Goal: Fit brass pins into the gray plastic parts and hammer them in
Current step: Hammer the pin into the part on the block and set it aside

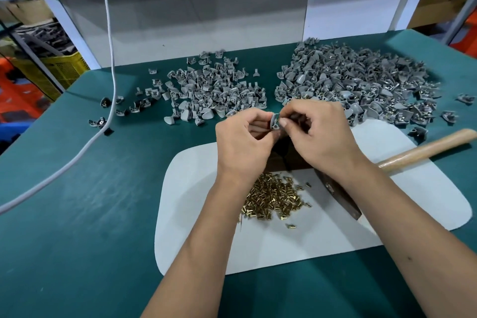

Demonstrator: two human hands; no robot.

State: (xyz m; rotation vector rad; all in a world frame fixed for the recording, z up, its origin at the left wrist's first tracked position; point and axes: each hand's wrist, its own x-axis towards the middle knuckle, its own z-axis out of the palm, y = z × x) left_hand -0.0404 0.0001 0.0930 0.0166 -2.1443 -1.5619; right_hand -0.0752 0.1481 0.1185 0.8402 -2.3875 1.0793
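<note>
While your left hand (241, 137) pinches a small gray plastic part (275, 122) between thumb and fingertips, your right hand (318, 134) closes its curled fingers on the same part from the other side; whether they also hold a pin, you cannot tell. Both hands hover above the far edge of the white rounded mat (296, 240) lying on the green worktop (77, 214). Beneath your wrists, a heap of short brass pins (273, 195) sits mid-mat, just beside a wooden-handled hammer (423, 148) that reaches off the mat's right edge. Toward the worktop's far edge lie two heaps of gray parts, the smaller (206, 90) left, the larger (361, 85) right. A white cable (109, 59) trails across the left side.
</note>
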